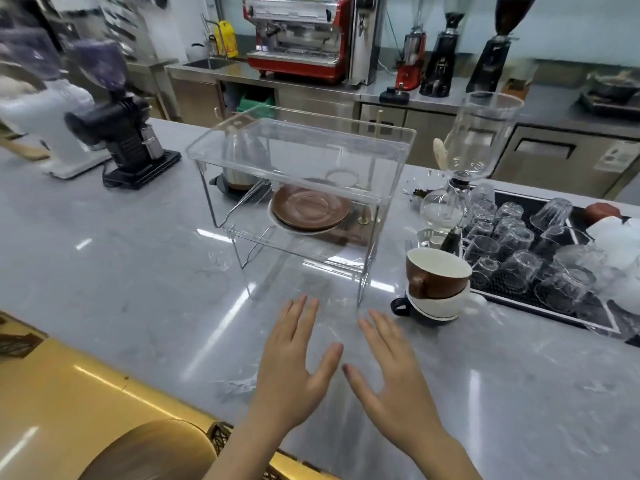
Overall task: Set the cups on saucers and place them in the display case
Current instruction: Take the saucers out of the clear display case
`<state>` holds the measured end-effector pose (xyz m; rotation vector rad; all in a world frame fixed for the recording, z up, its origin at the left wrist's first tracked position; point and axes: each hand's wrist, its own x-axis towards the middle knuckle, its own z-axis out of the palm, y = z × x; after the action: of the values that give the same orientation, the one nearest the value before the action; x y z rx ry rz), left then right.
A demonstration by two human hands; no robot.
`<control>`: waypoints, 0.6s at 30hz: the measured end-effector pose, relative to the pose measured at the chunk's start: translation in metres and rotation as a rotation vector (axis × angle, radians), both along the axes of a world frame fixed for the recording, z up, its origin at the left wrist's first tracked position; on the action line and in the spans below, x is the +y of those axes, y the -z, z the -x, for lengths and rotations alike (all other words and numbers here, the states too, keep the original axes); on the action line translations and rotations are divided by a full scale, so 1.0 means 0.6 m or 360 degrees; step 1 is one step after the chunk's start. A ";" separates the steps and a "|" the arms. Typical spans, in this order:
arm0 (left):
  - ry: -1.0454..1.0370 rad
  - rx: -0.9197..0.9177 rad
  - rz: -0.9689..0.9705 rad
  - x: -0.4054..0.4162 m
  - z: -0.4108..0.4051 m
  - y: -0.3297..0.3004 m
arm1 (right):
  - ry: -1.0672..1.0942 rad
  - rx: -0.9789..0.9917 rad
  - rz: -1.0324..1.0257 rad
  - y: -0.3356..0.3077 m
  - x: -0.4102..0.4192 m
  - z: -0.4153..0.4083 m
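Grey marble-look counter [121,271]. Clear acrylic two-tier display case [301,157] stands at centre, front open toward the camera.

On its lower shelf: stack of saucers, brown glazed saucer [310,209] on top, white saucer [294,229] showing beneath its rim. Exact count of the stack cannot be told.

Right of the case, just beside its front corner: stack of three cups. Brown cup with white interior [434,275] on top, white cup [440,304] under it, dark blue cup [403,306] at bottom with only handle and base edge visible. No cup sits on a saucer.

Left hand [294,368] and right hand [394,372] lie side by side over the counter in front of the case, palms down, fingers straight and spread wide, holding nothing.

Black tray of upturned clear glasses [540,251] at right; glass siphon brewer [467,161] behind the cups.
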<state>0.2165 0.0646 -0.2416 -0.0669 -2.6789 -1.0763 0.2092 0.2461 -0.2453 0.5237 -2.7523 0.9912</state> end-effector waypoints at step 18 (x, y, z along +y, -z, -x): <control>0.0011 0.0182 -0.0312 -0.155 0.128 -0.056 | 0.0172 -0.0084 0.0386 -0.096 -0.193 0.109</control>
<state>0.1398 -0.0283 -0.2080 -0.0981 -2.4616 -1.2906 0.1437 0.1301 -0.1876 0.3114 -2.6204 1.3043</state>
